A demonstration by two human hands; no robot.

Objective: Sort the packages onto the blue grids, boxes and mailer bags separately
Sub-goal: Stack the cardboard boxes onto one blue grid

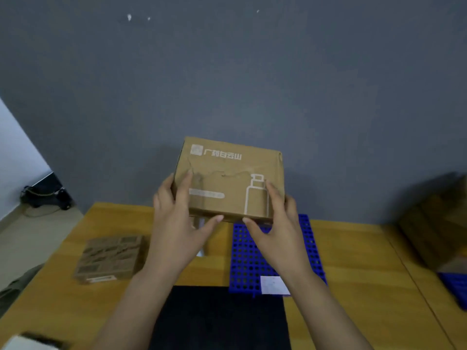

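You hold the cardboard box [228,179] up above the far edge of the wooden table [353,261], your left hand [177,223] and right hand [275,223] clamping its 2 sides. Below it lies 1 blue grid [255,261]; a printed package [111,258] sits left.

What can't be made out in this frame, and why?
Head view only:
- The far part of the blue grid is hidden by the held cardboard box and the right hand.
- The brown stack at right is motion-blurred; its contents cannot be told.
- A second blue grid is cut off by the right edge.
- The label is too blurred to read.
- The left hand hides something pale behind it.
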